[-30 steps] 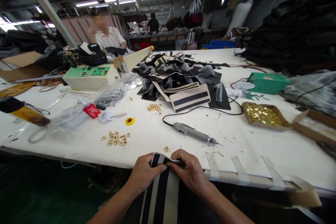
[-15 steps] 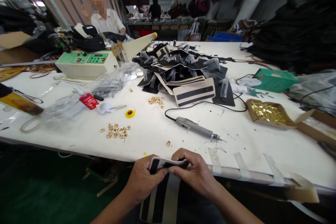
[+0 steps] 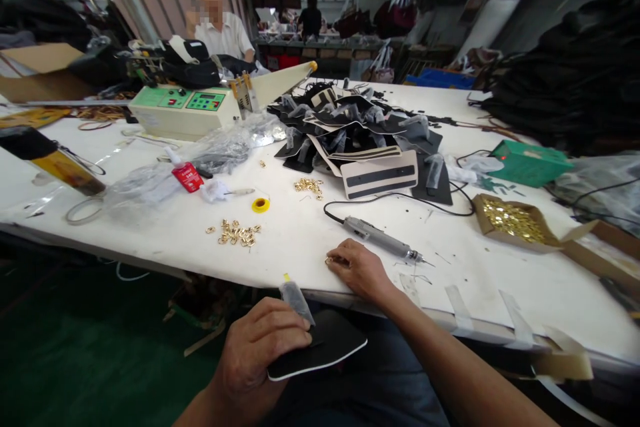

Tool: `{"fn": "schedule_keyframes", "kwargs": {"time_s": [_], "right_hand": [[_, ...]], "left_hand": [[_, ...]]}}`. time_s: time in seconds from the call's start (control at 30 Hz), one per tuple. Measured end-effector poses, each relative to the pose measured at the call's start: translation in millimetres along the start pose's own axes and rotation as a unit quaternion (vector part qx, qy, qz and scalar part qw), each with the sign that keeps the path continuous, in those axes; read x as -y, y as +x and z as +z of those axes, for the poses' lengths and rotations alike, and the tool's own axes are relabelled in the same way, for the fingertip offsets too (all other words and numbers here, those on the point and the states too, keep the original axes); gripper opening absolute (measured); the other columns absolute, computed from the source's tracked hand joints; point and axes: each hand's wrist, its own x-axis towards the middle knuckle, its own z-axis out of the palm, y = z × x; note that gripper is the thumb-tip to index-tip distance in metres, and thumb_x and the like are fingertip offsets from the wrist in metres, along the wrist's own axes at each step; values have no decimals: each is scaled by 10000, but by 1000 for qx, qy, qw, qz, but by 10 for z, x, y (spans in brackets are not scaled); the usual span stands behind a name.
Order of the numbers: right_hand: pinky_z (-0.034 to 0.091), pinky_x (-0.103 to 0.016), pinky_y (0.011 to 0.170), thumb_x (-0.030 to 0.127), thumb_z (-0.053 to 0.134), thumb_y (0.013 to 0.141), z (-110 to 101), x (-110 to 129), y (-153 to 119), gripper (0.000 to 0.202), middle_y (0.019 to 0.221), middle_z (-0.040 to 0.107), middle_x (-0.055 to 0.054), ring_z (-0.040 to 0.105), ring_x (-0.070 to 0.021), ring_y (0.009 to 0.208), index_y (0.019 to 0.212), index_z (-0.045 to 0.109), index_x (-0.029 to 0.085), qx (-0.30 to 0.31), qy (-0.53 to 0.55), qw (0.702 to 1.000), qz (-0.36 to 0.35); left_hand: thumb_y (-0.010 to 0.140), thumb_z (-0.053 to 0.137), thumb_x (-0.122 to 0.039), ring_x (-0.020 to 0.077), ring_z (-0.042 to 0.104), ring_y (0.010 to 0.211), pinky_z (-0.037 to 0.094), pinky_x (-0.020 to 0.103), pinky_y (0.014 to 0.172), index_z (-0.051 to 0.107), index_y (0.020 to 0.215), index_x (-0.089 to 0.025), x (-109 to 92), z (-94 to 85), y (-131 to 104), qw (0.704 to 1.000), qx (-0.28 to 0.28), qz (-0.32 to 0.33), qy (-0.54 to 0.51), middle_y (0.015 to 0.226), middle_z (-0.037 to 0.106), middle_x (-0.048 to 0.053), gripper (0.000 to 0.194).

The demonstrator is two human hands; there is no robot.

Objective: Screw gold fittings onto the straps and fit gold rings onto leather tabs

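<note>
In the head view, the two hands are apart. The left hand (image 3: 267,343) is clamped on a panel (image 3: 333,347), its fingers over the black face and its pale edge towards the person; the panel hangs above the lap, just off the near edge of the counter (image 3: 287,250). A plastic-wrapped strap (image 3: 297,302) sticks out beyond the fingers. The right hand (image 3: 357,269) is low over the counter, fingertips at a gold ring (image 3: 329,260); whether they grip it or only touch it, I cannot tell. Just beyond this hand lies a screwdriver (image 3: 383,239), its tip pointing right. Left of the hand are a pile of gold rings (image 3: 239,234) and a yellow tape roll (image 3: 261,205). Farther back, a heap of panels (image 3: 380,175) lies between a machine (image 3: 185,113) and a green box (image 3: 533,163).
</note>
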Motion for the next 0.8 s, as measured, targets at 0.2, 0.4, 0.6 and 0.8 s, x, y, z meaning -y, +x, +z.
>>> {"fn": "schedule_keyframes", "kwargs": {"time_s": [0.2, 0.4, 0.6, 0.8], "right_hand": [[500, -296, 789, 270, 724, 929, -108, 224, -116, 94, 942, 775, -26, 691, -187, 859, 981, 779, 214, 11, 136, 991, -1], [546, -269, 736, 397, 807, 899, -528, 722, -401, 198, 885, 779, -4, 707, -175, 814, 974, 793, 215, 161, 339, 927, -24], [547, -257, 764, 369, 843, 886, -605, 899, -580, 160, 898, 789, 7, 720, -161, 828, 950, 813, 226, 199, 364, 908, -64], [556, -280, 837, 340, 838, 896, -583, 919, -692, 132, 934, 781, -3, 723, -168, 881, 980, 833, 238, 196, 399, 892, -82]], "left_hand": [[948, 644, -107, 226, 728, 1011, 633, 373, 872, 708, 1165, -153, -69, -150, -98, 996, 26, 36, 79, 1071, 793, 120, 231], [997, 592, -142, 243, 699, 1099, 625, 401, 915, 702, 1198, -134, -132, -183, -202, 992, 64, 51, 101, 1156, 778, 138, 229], [1014, 601, -180, 219, 712, 1082, 628, 370, 925, 708, 1151, -124, -241, -119, -189, 991, 74, 54, 92, 1149, 776, 146, 182], [1007, 624, -180, 205, 742, 1017, 645, 346, 889, 706, 1138, -133, -340, -93, -160, 994, 59, 50, 82, 1080, 793, 132, 162]]}}
